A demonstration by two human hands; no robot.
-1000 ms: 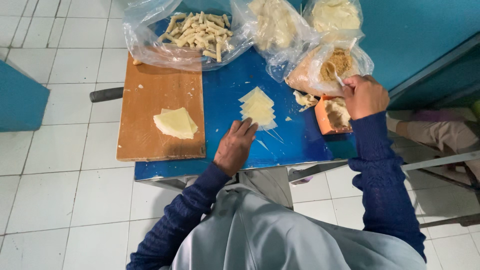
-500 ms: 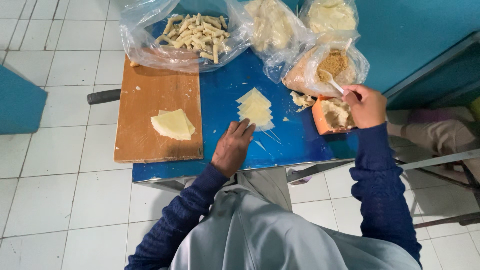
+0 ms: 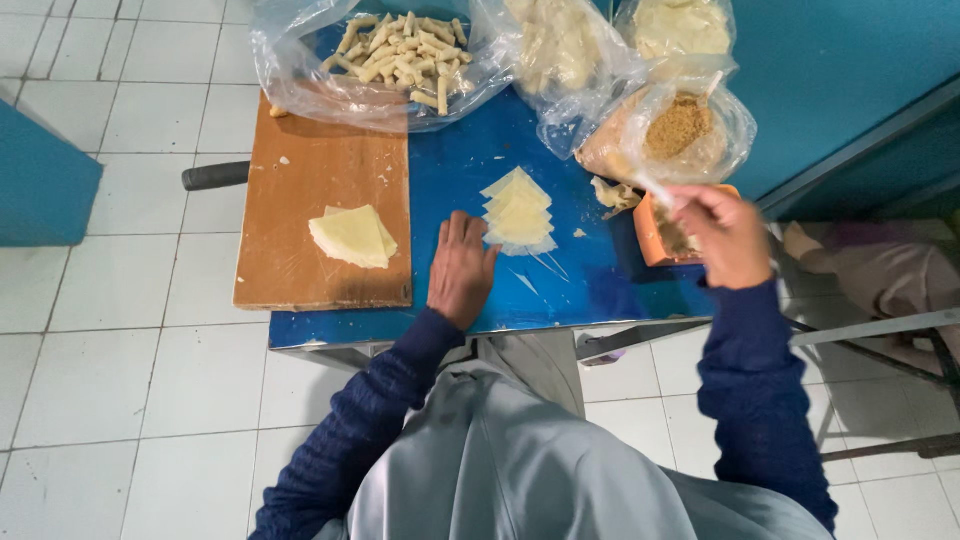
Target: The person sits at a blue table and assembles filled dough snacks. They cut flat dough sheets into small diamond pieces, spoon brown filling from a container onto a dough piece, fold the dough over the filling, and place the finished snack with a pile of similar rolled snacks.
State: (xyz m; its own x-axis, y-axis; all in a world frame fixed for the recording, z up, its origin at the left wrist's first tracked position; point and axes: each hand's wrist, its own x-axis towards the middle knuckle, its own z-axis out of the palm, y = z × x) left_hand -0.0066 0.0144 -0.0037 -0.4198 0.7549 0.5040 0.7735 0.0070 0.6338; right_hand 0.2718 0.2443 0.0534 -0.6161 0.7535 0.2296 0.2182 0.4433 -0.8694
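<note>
Wrappers point(image 3: 519, 212): thin, soft, tear-prone sheets fanned mid-worktop point(image 3: 460, 170); I'd lift one by a corner. My left hand point(image 3: 461, 270) rests flat beside them, fingers open. My right hand point(image 3: 722, 230), blurred, pinches something over the orange tub point(image 3: 650, 232).

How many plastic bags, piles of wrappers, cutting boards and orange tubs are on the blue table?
Clear plastic bags: 4 (rolled sticks, pale dough, pale filling, brown crumbs)
Piles of pale wrappers: 2 (on the wooden board, on the table)
Wooden cutting boards: 1
Orange tubs: 1
Total: 8
</note>
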